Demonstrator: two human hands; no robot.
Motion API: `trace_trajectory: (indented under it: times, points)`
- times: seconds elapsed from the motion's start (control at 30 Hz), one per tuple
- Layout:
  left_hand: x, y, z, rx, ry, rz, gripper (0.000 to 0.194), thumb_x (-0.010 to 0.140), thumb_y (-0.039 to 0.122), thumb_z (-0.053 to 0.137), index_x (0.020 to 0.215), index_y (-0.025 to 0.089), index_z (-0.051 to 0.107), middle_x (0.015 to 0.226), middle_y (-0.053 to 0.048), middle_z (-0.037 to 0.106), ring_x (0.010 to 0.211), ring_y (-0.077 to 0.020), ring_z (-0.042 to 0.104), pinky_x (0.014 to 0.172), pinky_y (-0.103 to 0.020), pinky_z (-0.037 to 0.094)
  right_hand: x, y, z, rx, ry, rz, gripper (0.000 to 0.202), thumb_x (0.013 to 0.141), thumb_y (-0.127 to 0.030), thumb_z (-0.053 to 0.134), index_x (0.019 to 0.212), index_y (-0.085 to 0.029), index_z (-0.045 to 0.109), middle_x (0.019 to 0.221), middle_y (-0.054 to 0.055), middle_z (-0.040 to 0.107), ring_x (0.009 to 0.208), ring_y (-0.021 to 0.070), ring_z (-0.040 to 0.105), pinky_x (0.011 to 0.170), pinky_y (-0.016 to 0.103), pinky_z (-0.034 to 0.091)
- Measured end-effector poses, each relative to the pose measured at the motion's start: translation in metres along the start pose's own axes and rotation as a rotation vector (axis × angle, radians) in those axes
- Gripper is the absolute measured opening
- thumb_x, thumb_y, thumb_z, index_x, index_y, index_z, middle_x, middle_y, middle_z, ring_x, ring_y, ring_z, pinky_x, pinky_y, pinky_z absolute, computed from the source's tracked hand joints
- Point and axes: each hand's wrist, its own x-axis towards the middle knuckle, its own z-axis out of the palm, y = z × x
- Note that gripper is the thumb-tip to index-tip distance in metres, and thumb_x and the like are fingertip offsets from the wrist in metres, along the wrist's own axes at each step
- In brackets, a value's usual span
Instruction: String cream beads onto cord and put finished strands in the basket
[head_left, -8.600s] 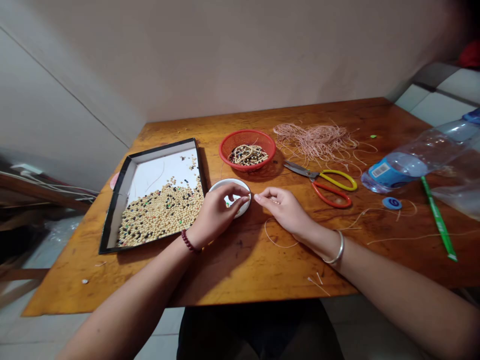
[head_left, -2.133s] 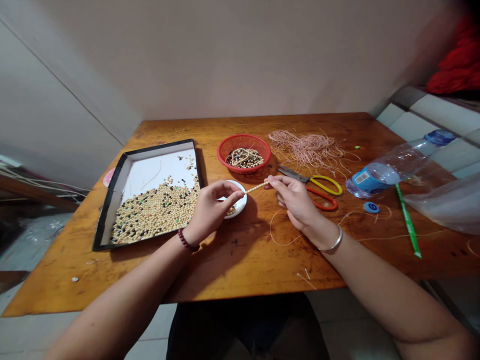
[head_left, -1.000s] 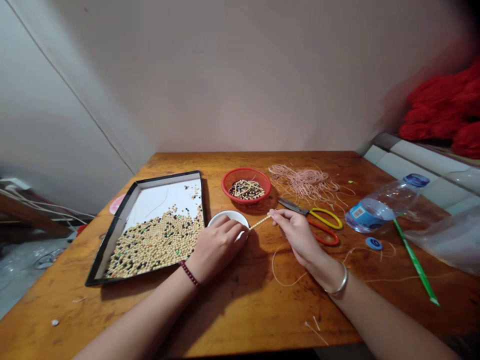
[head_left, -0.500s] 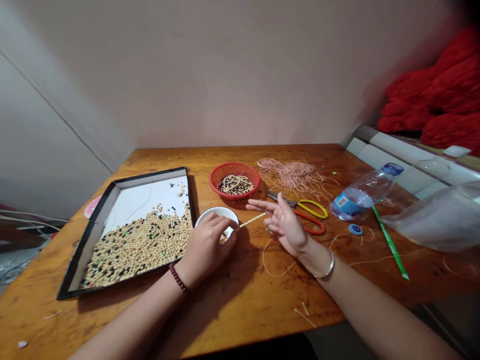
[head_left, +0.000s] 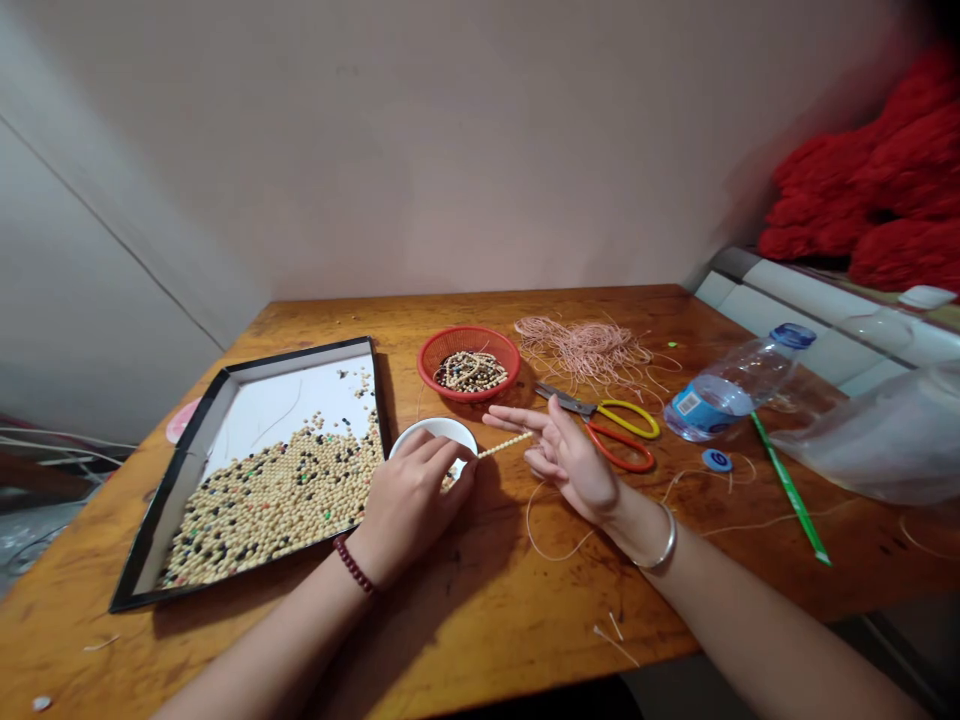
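A strand of cream beads is stretched between my two hands. My left hand bends over the near rim of a white bowl, with thumb and fingertips closed at the strand's left end. More beads show in the bowl under those fingers; the rest is hidden. My right hand is turned palm inward with two fingers stretched out and the others curled, and the strand's right end runs in among its fingers. A thin loose cord loops onto the table below this hand.
At left lies a black-edged tray of mostly cream beads. Behind the bowl stands a red basket of strung beads. Scissors, tangled pink cord, a water bottle, a blue cap and a green stick lie at right.
The view has shifted slightly. My right hand's outstretched fingers sit a little lower and further left. Both hands keep the bead strand between them.
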Motion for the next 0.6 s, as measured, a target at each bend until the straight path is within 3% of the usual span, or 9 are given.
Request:
trace_trajectory:
  times: [0.33, 0.6]
  points:
    - [0.0021, 0.0011, -0.0030, 0.205, -0.003, 0.094, 0.014, 0.090, 0.026, 0.051, 0.084, 0.019, 0.062, 0.083, -0.004, 0.067, 0.084, -0.0216, 0.057, 0.072, -0.033, 0.045, -0.0010, 0.0006, 0.0007, -0.008, 0.025, -0.009, 0.058, 0.087, -0.062, 0.033, 0.115, -0.024, 0.067, 0.124, 0.011, 0.063, 0.041, 0.0049, 0.011, 0.044, 0.028, 0.004]
    - [0.0031, -0.0002, -0.0038, 0.241, -0.013, 0.098, 0.015, 0.090, 0.026, 0.051, 0.081, 0.019, 0.061, 0.082, -0.005, 0.066, 0.082, -0.0217, 0.055, 0.069, -0.033, 0.044, 0.0010, 0.0019, -0.0015, 0.002, 0.056, -0.015, 0.058, 0.088, -0.061, 0.032, 0.113, -0.022, 0.068, 0.122, 0.012, 0.064, 0.041, 0.0047, 0.010, 0.043, 0.029, 0.003]
